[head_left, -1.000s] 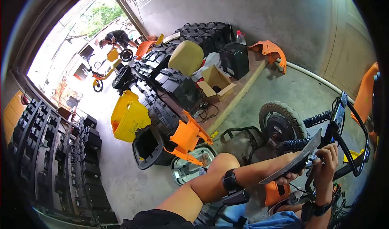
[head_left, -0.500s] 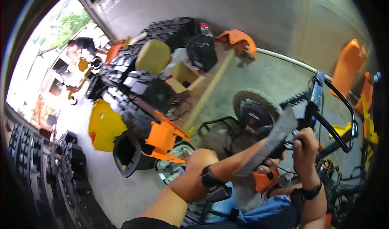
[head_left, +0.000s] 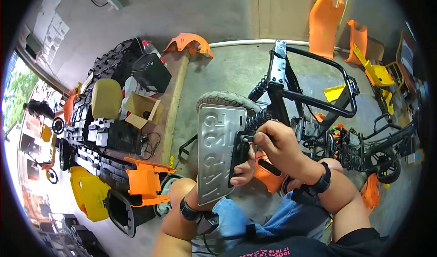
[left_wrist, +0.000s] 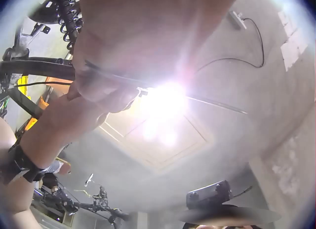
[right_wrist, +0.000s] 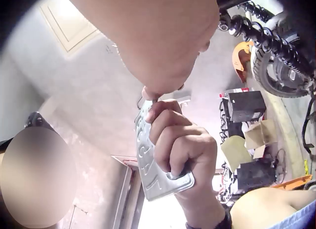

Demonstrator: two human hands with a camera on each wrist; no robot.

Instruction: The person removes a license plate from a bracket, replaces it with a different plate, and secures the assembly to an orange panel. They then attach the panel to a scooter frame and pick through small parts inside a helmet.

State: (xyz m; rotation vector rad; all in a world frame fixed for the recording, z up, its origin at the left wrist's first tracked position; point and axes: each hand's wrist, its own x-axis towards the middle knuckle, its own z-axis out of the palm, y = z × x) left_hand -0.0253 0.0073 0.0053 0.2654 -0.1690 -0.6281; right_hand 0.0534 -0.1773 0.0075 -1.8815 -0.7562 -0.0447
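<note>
License plate [head_left: 217,154] — thin stamped metal, held upright over the lap, just in front of the tyre [head_left: 223,98]. Likely light and fairly stiff but bendable, with sharp edges; best gripped by the edges, not the face. Embossed characters run along it sideways — can't read them reliably. Left hand [head_left: 246,169] is curled round its lower edge and the black bracket [head_left: 238,154]. Right hand [head_left: 278,148] pinches a small metal part [head_left: 248,138] at the bracket's top.

Silver embossed number plate [head_left: 217,157] held upright on end; black bracket [head_left: 238,156] against right edge.
</note>
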